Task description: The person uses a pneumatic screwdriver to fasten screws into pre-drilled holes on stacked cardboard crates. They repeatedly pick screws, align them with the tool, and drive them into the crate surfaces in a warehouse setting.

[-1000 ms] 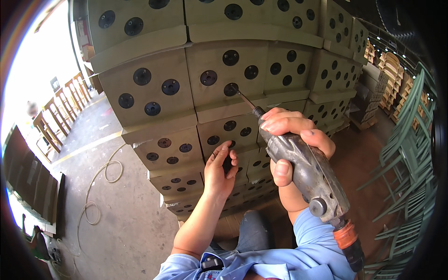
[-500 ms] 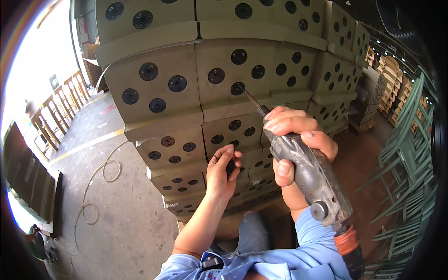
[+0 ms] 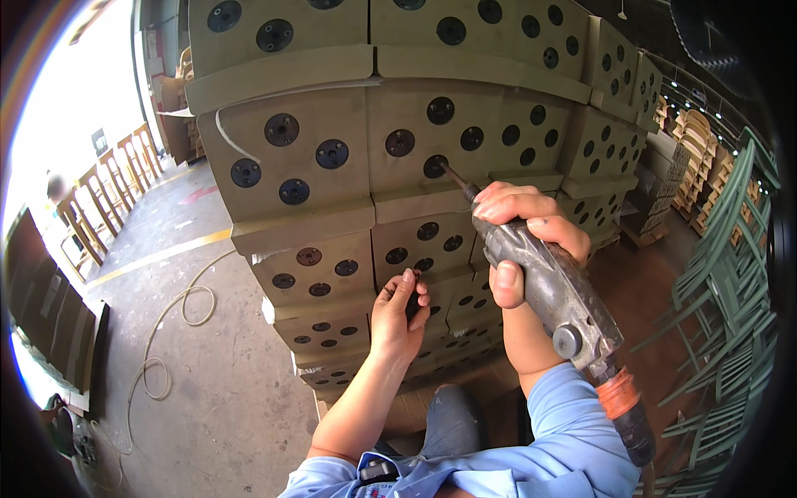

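Note:
My right hand (image 3: 531, 224) is wrapped around a worn dark pneumatic screwdriver (image 3: 558, 286) with an orange collar. The long bit points up and left, its tip at a round black disc (image 3: 436, 166) on a brown cardboard carton (image 3: 398, 183). Lower and to the left, my left hand (image 3: 400, 311) is curled palm up, thumb against the fingers, around small dark pieces too hidden to name. Just beyond its fingertips are more black discs (image 3: 397, 256) on the carton below.
Cartons with black discs rise in a tall stack. A pale hose (image 3: 149, 365) coils on the concrete floor at left, wooden chair frames (image 3: 100, 199) behind it. Green metal frames (image 3: 722, 332) are piled at right. Beyond the far-left chairs is a blurred person (image 3: 62, 199).
The stack has shifted slightly right and down in view. The screwdriver's bit stays at the same disc, and my left hand keeps its curl.

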